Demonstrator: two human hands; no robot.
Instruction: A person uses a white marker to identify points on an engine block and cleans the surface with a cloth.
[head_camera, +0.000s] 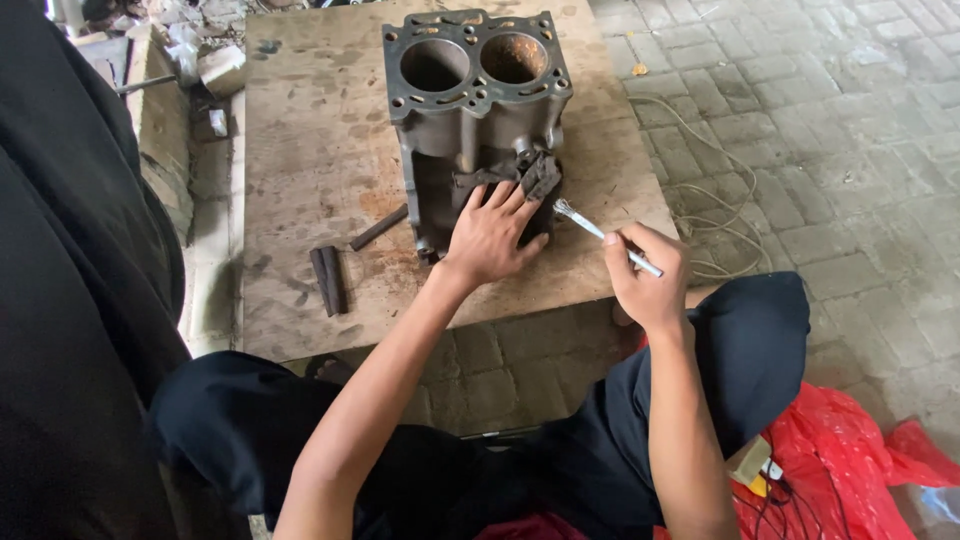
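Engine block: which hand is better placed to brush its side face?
Right, probably: the right hand holds the brush, bristles beside the block. The left hand lies flat on a rag against it.

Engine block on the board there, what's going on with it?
A seated person is working on a two-bore engine block that stands on a wooden board laid on the paving. The left hand presses a dark rag against the block's near side. The right hand grips a small brush, bristles pointing at the block's lower corner beside the rag. Two dark sticks and a bar lie on the board, left of the block.
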